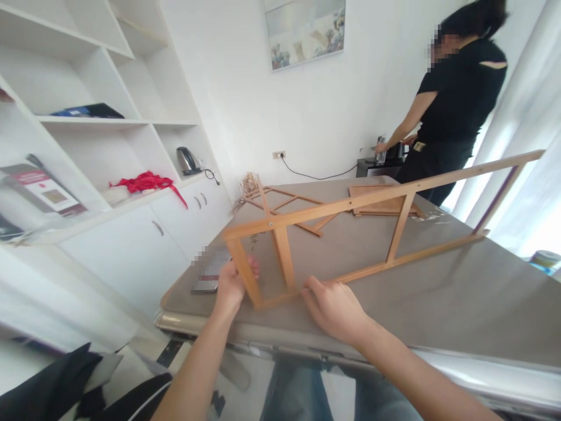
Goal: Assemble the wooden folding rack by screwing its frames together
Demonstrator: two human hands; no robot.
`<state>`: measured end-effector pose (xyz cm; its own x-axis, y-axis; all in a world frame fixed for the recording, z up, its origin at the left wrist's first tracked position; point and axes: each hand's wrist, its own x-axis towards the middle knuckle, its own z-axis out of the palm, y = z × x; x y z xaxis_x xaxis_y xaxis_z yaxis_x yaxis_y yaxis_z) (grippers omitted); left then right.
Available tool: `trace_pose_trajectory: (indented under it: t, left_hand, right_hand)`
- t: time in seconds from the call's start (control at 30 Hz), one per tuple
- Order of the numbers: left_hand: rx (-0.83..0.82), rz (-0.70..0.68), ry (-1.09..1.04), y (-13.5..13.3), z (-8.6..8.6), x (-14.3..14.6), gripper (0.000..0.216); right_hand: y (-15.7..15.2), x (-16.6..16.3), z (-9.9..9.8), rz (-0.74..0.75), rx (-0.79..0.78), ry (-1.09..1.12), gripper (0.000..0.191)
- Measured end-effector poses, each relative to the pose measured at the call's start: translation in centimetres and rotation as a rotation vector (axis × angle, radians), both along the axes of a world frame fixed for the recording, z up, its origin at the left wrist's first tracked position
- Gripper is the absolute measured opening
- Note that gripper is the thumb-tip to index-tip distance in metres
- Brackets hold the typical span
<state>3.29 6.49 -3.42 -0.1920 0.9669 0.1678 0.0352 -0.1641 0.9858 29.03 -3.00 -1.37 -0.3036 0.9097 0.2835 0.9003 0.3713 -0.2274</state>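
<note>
A long wooden ladder-like frame stands on edge on the grey table, reaching from near me to the far right. My left hand is closed round the frame's near end post, thumb showing through the opening. My right hand rests on the table against the frame's bottom rail, fingers curled on the rail.
More wooden frame parts and a flat wooden panel lie further back on the table, beside a bundle of cord. A small card lies by my left hand. Another person stands at a side table at the back right. White shelves line the left wall.
</note>
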Motion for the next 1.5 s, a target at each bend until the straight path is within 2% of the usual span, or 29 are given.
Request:
trace_pose_trajectory:
  t: [0.13, 0.2, 0.27, 0.33, 0.4, 0.5, 0.6, 0.73, 0.9, 1.03, 1.1, 1.23, 1.3, 1.4, 1.5]
  left_hand:
    - [0.057, 0.015, -0.028, -5.7, 0.9, -1.5, 0.046]
    - [0.068, 0.090, -0.051, -8.5, 1.3, -2.3, 0.046]
    - [0.070, 0.190, -0.057, -10.9, 1.5, -2.7, 0.041]
    - [0.060, 0.228, -0.030, -13.0, 1.6, -2.7, 0.035]
    - [0.030, 0.191, 0.032, -14.7, 1.7, -1.9, 0.031]
    - [-0.023, 0.014, 0.148, -16.1, 2.1, 0.6, 0.023]
    - [-0.032, -0.158, 0.199, -16.4, 2.5, 3.5, 0.023]
    - [-0.068, -0.286, 0.214, -16.2, 2.4, 5.9, 0.027]
    - [-0.102, -0.384, 0.235, -16.3, 2.0, 6.8, 0.033]
    - [-0.062, -0.390, 0.276, -16.4, 1.9, 6.4, 0.034]
    - [0.083, -0.334, 0.418, -16.1, 2.0, 5.9, 0.028]
    - [0.658, -0.122, 0.927, -14.4, 2.4, 4.8, 0.008]
    - [0.842, -0.129, 1.164, -13.4, 2.7, 4.3, 0.008]
    - [0.933, -0.228, 1.483, -12.1, 3.5, 3.7, 0.016]
    - [0.926, -0.275, 1.755, -11.5, 4.8, 3.8, 0.042]
  right_hand:
    - [-0.3, 0.2, 0.1, -0.015, -0.004, 0.032, 0.029]
    - [-0.3, 0.5, 0.3, -0.042, -0.018, 0.083, 0.035]
    - [-0.3, 1.0, 0.5, -0.071, -0.027, 0.191, 0.039]
    - [-0.5, 1.2, 0.6, -0.047, -0.027, 0.354, 0.040]
    - [-1.2, 1.0, 0.7, 0.031, -0.030, 0.540, 0.040]
    - [-3.6, 0.1, 0.7, 0.157, -0.059, 0.749, 0.040]
    - [-6.5, -1.2, 0.6, 0.216, -0.105, 0.839, 0.037]
    - [-8.9, -1.8, -0.2, 0.274, -0.203, 0.930, 0.026]
    - [-9.4, -1.0, -1.7, 0.183, -0.125, 0.884, 0.021]
    - [-9.1, -0.9, -2.0, 0.237, -0.117, 0.846, 0.026]
    - [-8.8, -0.8, -2.0, 0.223, -0.086, 0.847, 0.027]
    - [-8.4, 0.0, -2.2, 0.047, -0.066, 0.873, 0.030]
    - [-8.2, 0.7, -2.1, -0.024, -0.085, 0.878, 0.032]
    - [-7.8, 1.7, -1.7, -0.077, -0.100, 0.853, 0.033]
    - [-7.5, 2.1, -1.3, -0.088, -0.097, 0.834, 0.033]
